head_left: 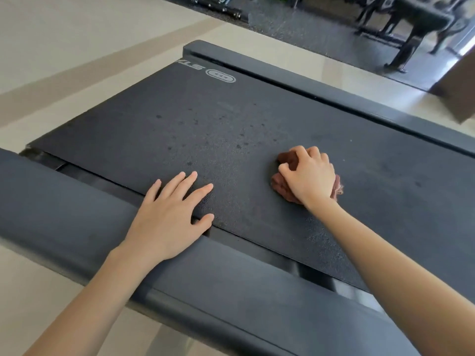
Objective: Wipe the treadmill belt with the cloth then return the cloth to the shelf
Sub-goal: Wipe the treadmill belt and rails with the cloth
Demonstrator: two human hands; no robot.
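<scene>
Cloth (284, 187), bunched under the gripping right hand (308, 176) at centre right, is pressed on the treadmill belt (231, 119); left hand (169, 217) lies open; wiping is judged underway, spotted upper-left belt next.

bright, even daylight | soft shadows | wide-angle edge bending | far background blurred

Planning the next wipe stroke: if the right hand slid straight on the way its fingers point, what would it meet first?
The right hand with the cloth would probably cross bare belt, then meet the far side rail.
</scene>
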